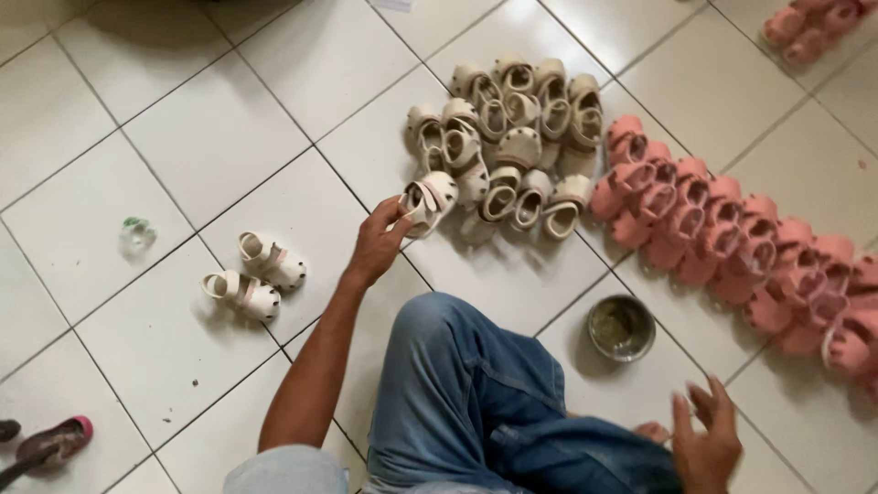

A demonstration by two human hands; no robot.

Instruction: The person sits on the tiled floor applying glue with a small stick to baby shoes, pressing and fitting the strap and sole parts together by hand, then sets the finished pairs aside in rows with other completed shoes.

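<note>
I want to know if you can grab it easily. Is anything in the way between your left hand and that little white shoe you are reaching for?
Nothing visible. The left hand is already touching the white shoe at the near edge of the cream pile, with only floor tile around it.

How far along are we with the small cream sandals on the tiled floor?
Two small cream sandals lie apart as a pair on the white tiled floor. The left hand grips another cream sandal at the edge of the cream pile. The right hand is empty. Most of the pile remains.
</note>
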